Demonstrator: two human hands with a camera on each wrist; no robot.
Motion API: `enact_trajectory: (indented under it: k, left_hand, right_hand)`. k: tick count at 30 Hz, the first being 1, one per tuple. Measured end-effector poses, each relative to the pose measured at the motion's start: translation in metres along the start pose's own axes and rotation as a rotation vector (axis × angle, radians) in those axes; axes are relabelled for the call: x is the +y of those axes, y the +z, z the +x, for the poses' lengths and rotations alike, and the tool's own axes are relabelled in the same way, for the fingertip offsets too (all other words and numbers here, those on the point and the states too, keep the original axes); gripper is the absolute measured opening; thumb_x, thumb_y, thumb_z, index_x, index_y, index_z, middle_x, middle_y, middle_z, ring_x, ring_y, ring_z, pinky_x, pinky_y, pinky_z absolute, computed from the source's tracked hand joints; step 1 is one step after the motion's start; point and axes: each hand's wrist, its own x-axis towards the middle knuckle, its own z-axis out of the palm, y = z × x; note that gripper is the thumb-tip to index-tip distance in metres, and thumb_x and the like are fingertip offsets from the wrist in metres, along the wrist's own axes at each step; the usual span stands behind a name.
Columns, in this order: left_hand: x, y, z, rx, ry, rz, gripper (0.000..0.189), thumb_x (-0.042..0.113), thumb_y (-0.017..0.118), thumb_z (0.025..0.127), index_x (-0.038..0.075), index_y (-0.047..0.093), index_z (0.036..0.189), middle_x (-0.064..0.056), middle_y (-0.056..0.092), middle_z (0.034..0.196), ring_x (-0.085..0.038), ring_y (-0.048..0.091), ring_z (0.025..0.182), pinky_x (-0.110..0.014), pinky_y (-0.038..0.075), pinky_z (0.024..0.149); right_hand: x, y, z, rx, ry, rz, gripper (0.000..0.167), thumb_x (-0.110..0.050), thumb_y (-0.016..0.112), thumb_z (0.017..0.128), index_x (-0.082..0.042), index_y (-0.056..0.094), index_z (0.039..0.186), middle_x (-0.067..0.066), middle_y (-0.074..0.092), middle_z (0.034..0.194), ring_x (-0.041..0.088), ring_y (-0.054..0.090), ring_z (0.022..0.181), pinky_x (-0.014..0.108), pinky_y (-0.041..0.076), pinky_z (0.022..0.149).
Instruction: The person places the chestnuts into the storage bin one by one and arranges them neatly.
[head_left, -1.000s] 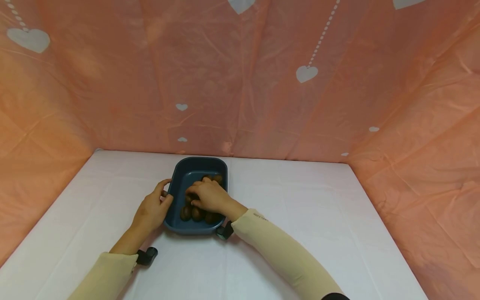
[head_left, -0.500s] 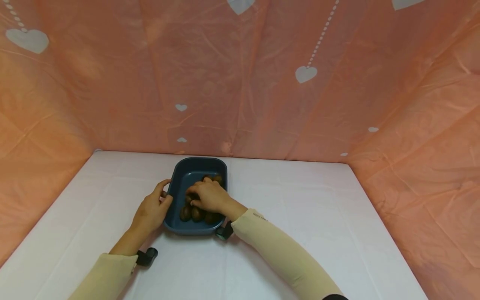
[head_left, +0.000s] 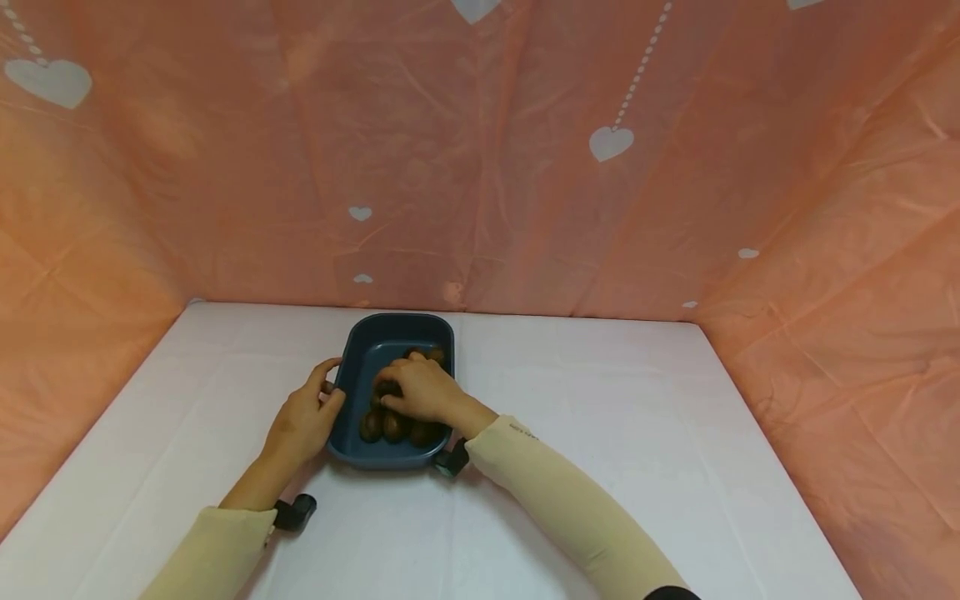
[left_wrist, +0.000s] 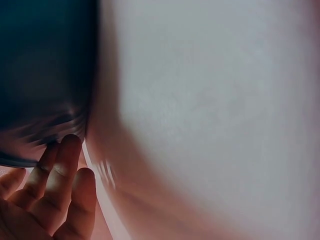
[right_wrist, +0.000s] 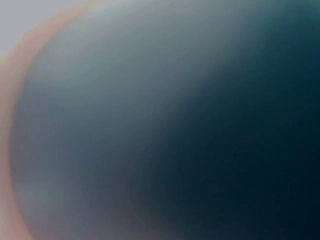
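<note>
A dark blue, deep rectangular dish (head_left: pixel 365 454) with rounded corners stands on the white table. Several brown, glossy, egg-shaped things (head_left: pixel 395 427) lie in its right and near part. My right hand (head_left: pixel 423 390) reaches in over the right rim, and its thumb and fingers pinch one brown egg-shaped thing (head_left: pixel 388 389). That hand partly hides the others. At the dish's left side my left hand (head_left: pixel 300 423) touches the rim and outer wall. In the left wrist view its fingers (left_wrist: pixel 65 170) rest lightly against that wall. The right wrist view shows only blurred dish wall (right_wrist: pixel 85 125).
White cloth covers the table (head_left: pixel 600 433). An orange curtain (head_left: pixel 525 208) with pale hearts hangs behind it and along both sides. The dish stands near the table's back edge, left of the middle. Small black cameras (head_left: pixel 295 512) sit on both wrists.
My right hand has shifted slightly up and right over the dish, showing more of the pinched egg-shaped thing. The left hand and dish have stayed in place.
</note>
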Motion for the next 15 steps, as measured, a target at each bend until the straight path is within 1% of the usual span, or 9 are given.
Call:
enact_trajectory:
  k: [3,7,9,11,13,15]
  left_hand:
    - [-0.001,-0.001,0.001,-0.010,-0.008,0.003,0.049,0.023,0.040,0.096,0.013,0.037,0.144,-0.014,0.062,0.108,-0.026,0.061,0.092,-0.036,0.045,0.073]
    - [-0.003,-0.001,0.002,-0.042,-0.013,0.023,0.050,0.024,0.041,0.096,0.012,0.036,0.145,-0.014,0.063,0.111,-0.026,0.061,0.091,-0.037,0.046,0.072]
    - [-0.004,0.000,0.002,-0.056,-0.012,0.043,0.051,0.025,0.042,0.096,0.011,0.036,0.145,-0.015,0.063,0.114,-0.027,0.062,0.093,-0.041,0.047,0.074]
    - [-0.004,0.000,0.002,-0.067,-0.010,0.067,0.052,0.025,0.044,0.095,0.011,0.036,0.145,-0.016,0.063,0.117,-0.028,0.062,0.095,-0.044,0.048,0.076]
    - [-0.004,0.000,0.003,-0.073,-0.004,0.084,0.053,0.026,0.047,0.094,0.010,0.038,0.144,-0.016,0.062,0.119,-0.029,0.062,0.098,-0.047,0.048,0.078]
    - [-0.002,-0.001,0.005,-0.079,0.007,0.096,0.053,0.026,0.050,0.094,0.008,0.041,0.142,-0.017,0.061,0.121,-0.030,0.062,0.101,-0.049,0.049,0.080]
  right_hand:
    - [0.000,-0.001,-0.001,0.017,-0.011,0.044,0.026,-0.029,0.062,0.091,-0.023,0.068,0.115,-0.006,0.068,0.110,0.015,0.057,0.100,0.027,0.044,0.088]
    - [0.001,-0.004,-0.006,0.028,-0.029,0.102,0.028,-0.028,0.061,0.092,-0.020,0.067,0.118,-0.004,0.068,0.110,0.015,0.058,0.105,0.027,0.045,0.093]
    - [0.004,-0.007,-0.011,0.030,-0.035,0.128,0.028,-0.028,0.061,0.092,-0.020,0.067,0.118,-0.003,0.068,0.110,0.014,0.059,0.105,0.027,0.045,0.093]
    - [0.007,-0.012,-0.017,0.032,-0.042,0.159,0.029,-0.026,0.062,0.091,-0.018,0.067,0.119,-0.001,0.068,0.109,0.014,0.059,0.102,0.026,0.047,0.090]
    - [0.013,-0.020,-0.024,0.045,-0.035,0.176,0.030,-0.025,0.063,0.091,-0.016,0.067,0.119,0.001,0.067,0.109,0.015,0.059,0.101,0.027,0.047,0.087]
    - [0.020,-0.032,-0.031,0.067,-0.015,0.178,0.030,-0.026,0.063,0.090,-0.015,0.067,0.119,0.003,0.066,0.111,0.018,0.059,0.103,0.031,0.048,0.088]
